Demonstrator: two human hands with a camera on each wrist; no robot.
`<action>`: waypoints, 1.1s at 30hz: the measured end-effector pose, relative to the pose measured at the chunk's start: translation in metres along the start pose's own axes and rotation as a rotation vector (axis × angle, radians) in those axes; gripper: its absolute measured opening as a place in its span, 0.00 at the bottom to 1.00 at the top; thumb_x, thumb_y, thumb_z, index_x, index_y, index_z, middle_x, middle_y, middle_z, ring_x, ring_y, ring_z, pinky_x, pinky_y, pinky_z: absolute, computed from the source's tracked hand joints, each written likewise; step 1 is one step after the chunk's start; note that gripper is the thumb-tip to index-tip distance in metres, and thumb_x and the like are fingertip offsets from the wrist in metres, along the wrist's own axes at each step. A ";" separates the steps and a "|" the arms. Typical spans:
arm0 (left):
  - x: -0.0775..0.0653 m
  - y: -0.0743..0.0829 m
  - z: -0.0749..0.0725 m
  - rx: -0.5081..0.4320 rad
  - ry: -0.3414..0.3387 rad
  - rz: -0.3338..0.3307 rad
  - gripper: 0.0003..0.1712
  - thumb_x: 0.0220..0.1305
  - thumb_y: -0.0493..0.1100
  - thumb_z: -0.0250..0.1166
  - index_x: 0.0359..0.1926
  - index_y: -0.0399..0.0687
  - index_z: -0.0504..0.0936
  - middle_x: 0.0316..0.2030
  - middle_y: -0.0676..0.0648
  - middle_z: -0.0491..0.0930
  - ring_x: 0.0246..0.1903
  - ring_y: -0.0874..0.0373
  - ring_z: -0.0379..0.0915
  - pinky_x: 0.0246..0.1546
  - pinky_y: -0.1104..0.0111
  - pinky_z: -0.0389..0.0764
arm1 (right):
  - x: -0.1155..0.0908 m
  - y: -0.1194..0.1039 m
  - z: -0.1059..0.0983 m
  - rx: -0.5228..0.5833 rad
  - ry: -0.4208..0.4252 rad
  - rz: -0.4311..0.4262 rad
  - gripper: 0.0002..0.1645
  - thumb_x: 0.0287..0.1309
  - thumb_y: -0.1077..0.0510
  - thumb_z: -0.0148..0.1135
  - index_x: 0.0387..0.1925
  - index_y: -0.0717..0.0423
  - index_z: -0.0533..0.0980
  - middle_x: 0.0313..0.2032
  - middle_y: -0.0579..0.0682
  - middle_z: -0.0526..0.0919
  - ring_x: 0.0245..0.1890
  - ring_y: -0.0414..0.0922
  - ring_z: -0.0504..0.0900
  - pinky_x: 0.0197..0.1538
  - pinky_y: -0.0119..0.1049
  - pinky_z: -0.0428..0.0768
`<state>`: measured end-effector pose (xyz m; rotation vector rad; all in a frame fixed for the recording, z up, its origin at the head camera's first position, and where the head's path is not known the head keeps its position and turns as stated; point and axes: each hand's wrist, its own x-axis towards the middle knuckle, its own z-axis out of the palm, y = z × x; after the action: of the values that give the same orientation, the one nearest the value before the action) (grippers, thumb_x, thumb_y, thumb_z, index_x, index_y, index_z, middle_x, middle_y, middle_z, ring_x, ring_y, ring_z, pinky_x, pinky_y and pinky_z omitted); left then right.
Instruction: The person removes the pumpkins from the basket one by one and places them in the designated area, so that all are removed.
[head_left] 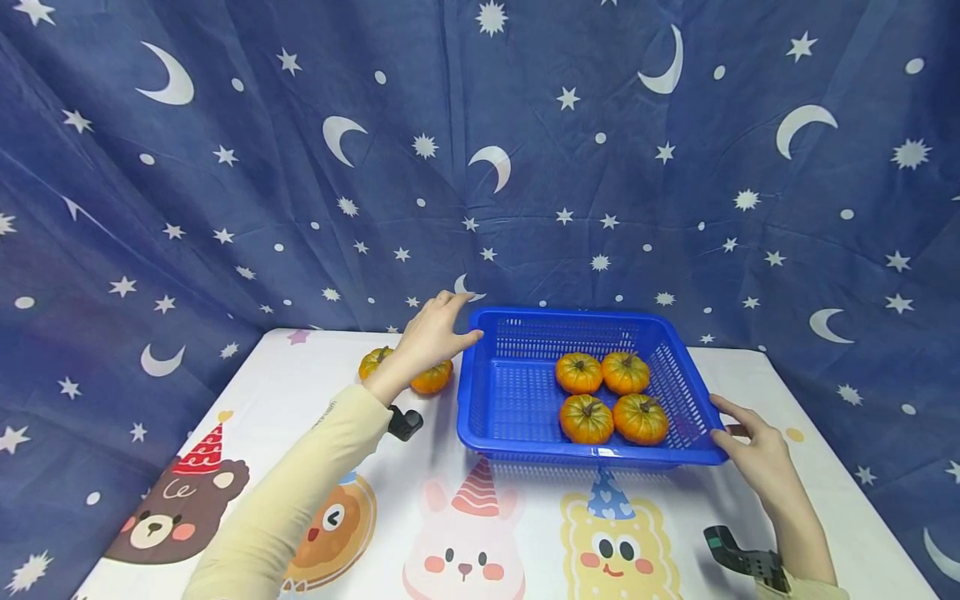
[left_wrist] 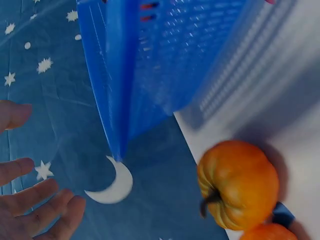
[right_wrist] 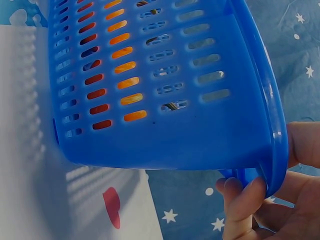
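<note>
A blue plastic basket (head_left: 517, 454) with slotted walls holds several small orange pumpkins (head_left: 587, 418) grouped in its right half. My right hand (head_left: 761, 450) grips the basket's right rim, fingers curled under the edge in the right wrist view. At the far left corner, my left hand (head_left: 437, 335) is beside the rim with fingers spread. The left wrist view shows a gap between these fingers (left_wrist: 40, 197) and the basket (left_wrist: 165, 60). Two more pumpkins lie on the table left of the basket, partly behind my left forearm; one pumpkin (left_wrist: 239, 184) shows whole in the left wrist view.
A white tablecloth (head_left: 442, 525) with cartoon animals covers the table. Behind it hangs a dark blue curtain (head_left: 540, 183) with moons and stars. Black wrist devices show at my left wrist (head_left: 405, 423) and right wrist (head_left: 738, 557).
</note>
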<state>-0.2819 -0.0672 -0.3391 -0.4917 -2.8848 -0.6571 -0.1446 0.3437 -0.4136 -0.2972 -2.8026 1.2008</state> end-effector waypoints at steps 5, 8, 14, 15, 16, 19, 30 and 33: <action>0.006 0.015 0.006 0.011 -0.006 0.038 0.37 0.60 0.56 0.64 0.68 0.55 0.66 0.60 0.42 0.72 0.58 0.45 0.70 0.53 0.48 0.77 | 0.000 0.000 0.000 -0.002 0.003 -0.006 0.33 0.67 0.57 0.49 0.70 0.63 0.58 0.64 0.71 0.63 0.57 0.66 0.66 0.46 0.51 0.74; 0.008 0.023 0.009 0.013 -0.013 0.057 0.37 0.60 0.57 0.64 0.68 0.55 0.66 0.59 0.43 0.72 0.58 0.46 0.70 0.53 0.49 0.77 | -0.001 0.000 0.000 -0.004 0.005 -0.007 0.33 0.67 0.56 0.49 0.70 0.63 0.58 0.64 0.71 0.63 0.57 0.66 0.66 0.46 0.50 0.74; 0.009 0.039 0.014 0.008 -0.032 0.107 0.36 0.60 0.56 0.65 0.67 0.54 0.68 0.58 0.44 0.73 0.57 0.48 0.71 0.54 0.51 0.77 | -0.001 0.001 0.000 -0.007 0.003 -0.007 0.33 0.67 0.56 0.49 0.70 0.63 0.58 0.64 0.71 0.63 0.57 0.66 0.66 0.45 0.47 0.74; 0.009 0.042 0.015 0.006 -0.035 0.118 0.35 0.60 0.55 0.65 0.67 0.54 0.69 0.57 0.44 0.73 0.56 0.48 0.71 0.53 0.52 0.77 | -0.001 0.001 -0.001 -0.007 0.003 -0.007 0.33 0.67 0.56 0.49 0.70 0.63 0.58 0.64 0.71 0.63 0.57 0.65 0.66 0.44 0.46 0.74; 0.009 0.044 0.016 0.005 -0.039 0.128 0.35 0.60 0.55 0.65 0.66 0.54 0.69 0.57 0.45 0.74 0.55 0.49 0.72 0.53 0.52 0.78 | 0.000 0.001 -0.001 -0.008 0.003 -0.008 0.33 0.67 0.56 0.50 0.70 0.63 0.59 0.64 0.71 0.64 0.57 0.65 0.67 0.44 0.45 0.74; 0.011 0.052 0.020 0.002 -0.058 0.155 0.33 0.60 0.56 0.65 0.66 0.53 0.71 0.57 0.45 0.74 0.54 0.49 0.73 0.51 0.53 0.78 | 0.000 0.001 -0.001 -0.008 0.005 -0.009 0.33 0.67 0.56 0.50 0.70 0.63 0.59 0.63 0.71 0.64 0.56 0.65 0.67 0.41 0.38 0.73; 0.020 0.067 0.037 -0.013 -0.200 0.277 0.34 0.62 0.57 0.63 0.68 0.57 0.68 0.62 0.47 0.70 0.60 0.51 0.69 0.58 0.56 0.75 | 0.000 0.002 0.000 0.000 0.002 -0.005 0.33 0.66 0.57 0.50 0.70 0.62 0.59 0.63 0.71 0.65 0.57 0.65 0.67 0.46 0.48 0.74; 0.024 0.069 0.041 -0.024 -0.244 0.321 0.33 0.62 0.56 0.63 0.68 0.59 0.68 0.62 0.47 0.70 0.61 0.52 0.68 0.60 0.56 0.74 | 0.000 0.002 -0.001 0.002 0.004 -0.006 0.33 0.66 0.57 0.50 0.70 0.62 0.59 0.63 0.71 0.65 0.57 0.65 0.67 0.46 0.48 0.74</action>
<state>-0.2827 0.0166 -0.3435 -1.0792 -2.9150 -0.6161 -0.1442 0.3457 -0.4145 -0.2899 -2.7972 1.1998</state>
